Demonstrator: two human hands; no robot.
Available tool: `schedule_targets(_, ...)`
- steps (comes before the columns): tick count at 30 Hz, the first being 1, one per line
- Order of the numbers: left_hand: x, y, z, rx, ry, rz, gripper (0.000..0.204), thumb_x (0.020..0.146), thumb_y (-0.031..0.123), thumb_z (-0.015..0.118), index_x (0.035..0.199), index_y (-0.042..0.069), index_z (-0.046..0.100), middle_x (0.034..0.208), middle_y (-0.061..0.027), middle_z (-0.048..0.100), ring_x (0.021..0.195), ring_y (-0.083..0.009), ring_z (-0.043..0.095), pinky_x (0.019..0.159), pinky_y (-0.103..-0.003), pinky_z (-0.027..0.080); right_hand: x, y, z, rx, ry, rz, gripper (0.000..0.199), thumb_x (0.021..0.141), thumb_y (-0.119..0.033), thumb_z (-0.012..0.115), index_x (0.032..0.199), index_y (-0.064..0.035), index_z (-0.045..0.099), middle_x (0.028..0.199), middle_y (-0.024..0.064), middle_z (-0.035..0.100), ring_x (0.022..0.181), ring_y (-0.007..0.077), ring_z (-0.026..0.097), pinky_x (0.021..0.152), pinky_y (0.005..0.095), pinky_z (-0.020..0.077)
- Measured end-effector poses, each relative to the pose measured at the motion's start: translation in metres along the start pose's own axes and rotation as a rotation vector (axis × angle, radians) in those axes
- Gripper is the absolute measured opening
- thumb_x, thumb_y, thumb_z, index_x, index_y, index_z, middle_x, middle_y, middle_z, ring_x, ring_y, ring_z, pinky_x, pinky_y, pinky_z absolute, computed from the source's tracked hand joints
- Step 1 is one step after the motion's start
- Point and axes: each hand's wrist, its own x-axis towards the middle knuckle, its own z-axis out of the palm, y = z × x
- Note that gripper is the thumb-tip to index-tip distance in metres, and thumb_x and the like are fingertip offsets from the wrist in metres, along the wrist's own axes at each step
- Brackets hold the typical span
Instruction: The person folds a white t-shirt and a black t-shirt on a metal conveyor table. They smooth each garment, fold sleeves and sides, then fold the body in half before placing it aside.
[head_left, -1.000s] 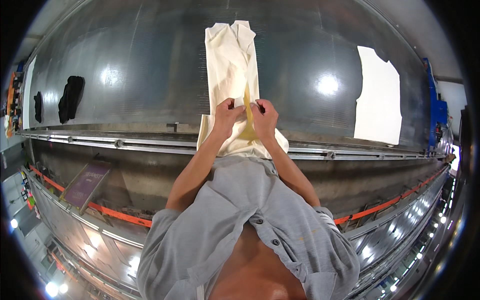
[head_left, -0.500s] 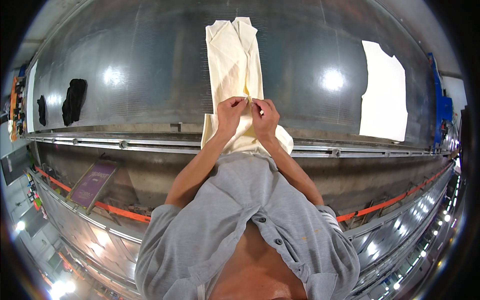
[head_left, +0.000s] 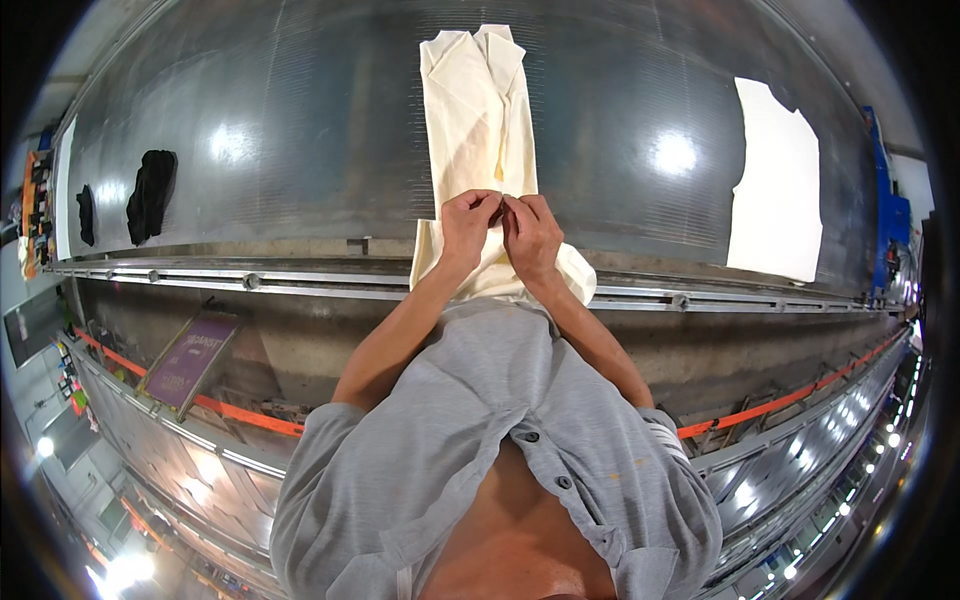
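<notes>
A long cream cloth piece (head_left: pixel 465 110), folded lengthwise with a seam or opening down its middle, lies across the metal table (head_left: pixel 330 150). Its near end bunches over the table edge against my grey shirt (head_left: pixel 490 340). My left hand (head_left: pixel 466 230) pinches the fabric at that middle line. Close beside it, my right hand (head_left: pixel 532 235) pinches the same cloth, with the fingertips of both hands almost meeting. The exact bit of fabric between the fingertips is hidden. A narrow yellowish gap in the cloth shows just beyond them.
A white cloth panel (head_left: pixel 775 180) lies flat on the right. Two dark cloth pieces, one larger black piece (head_left: pixel 151 197) and one small strip (head_left: pixel 85 215), rest at the left. A metal rail (head_left: pixel 340 290) borders the near edge. Behind stands a purple framed panel (head_left: pixel 190 360) by an orange bar (head_left: pixel 250 415).
The view has shifted slightly. Both pinching hands have moved a little nearer to me along the cloth's middle line, and their fingertips are closer together.
</notes>
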Motion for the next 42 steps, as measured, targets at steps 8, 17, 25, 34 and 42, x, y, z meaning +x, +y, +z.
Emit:
schedule_targets(8,0.007,0.0,-0.007,0.136,0.016,0.013,0.02,0.092,0.012,0.066,0.098,-0.006,0.072,0.083,-0.0064,0.069,0.074,-0.0136,0.063,0.07,-0.027,0.053,-0.001,-0.006,0.011,0.002,-0.065,0.024,0.016,0.082,-0.004,0.07,0.097,-0.0073,0.071,0.087,0.0094,0.065,0.075,0.0299,0.064,0.063,0.0391,0.0519)
schedule_targets(17,0.033,-0.027,-0.013,0.103,0.009,-0.037,0.022,0.097,0.018,0.06,0.107,0.0,0.068,0.104,-0.0067,0.069,0.095,-0.0161,0.066,0.078,-0.03,0.053,0.016,0.016,0.035,-0.151,-0.408,0.24,0.015,0.083,-0.014,0.059,0.076,-0.003,0.068,0.09,0.0187,0.065,0.084,0.0352,0.067,0.069,0.0448,0.0544)
schedule_targets(25,0.095,-0.031,-0.068,-0.076,-0.245,0.062,0.029,0.097,0.019,0.06,0.12,0.001,0.059,0.113,-0.0095,0.067,0.102,-0.0204,0.065,0.087,-0.038,0.055,0.04,-0.026,0.003,0.481,-0.249,0.171,0.019,0.081,-0.017,0.071,0.088,-0.0003,0.073,0.08,0.0127,0.071,0.07,0.0238,0.067,0.062,0.0348,0.0502)
schedule_targets(34,0.021,0.009,-0.036,-0.269,-0.695,-0.072,0.052,0.1,0.032,0.054,0.137,-0.004,0.046,0.134,-0.0184,0.054,0.121,-0.0289,0.055,0.103,-0.044,0.045,0.076,-0.083,-0.084,1.75,-0.095,0.775,0.01,0.087,-0.013,0.074,0.087,-0.007,0.066,0.077,0.0,0.062,0.068,0.0101,0.058,0.064,0.027,0.0481)
schedule_targets(42,-0.017,0.045,-0.128,-0.385,-0.35,0.045,0.066,0.1,0.042,0.055,0.146,-0.003,0.04,0.148,-0.021,0.042,0.135,-0.0327,0.044,0.11,-0.053,0.039,0.096,-0.061,-0.149,1.385,-0.106,0.724,0.005,0.084,-0.008,0.073,0.086,-0.0051,0.069,0.077,0.0017,0.065,0.07,0.011,0.06,0.064,0.0267,0.0484)
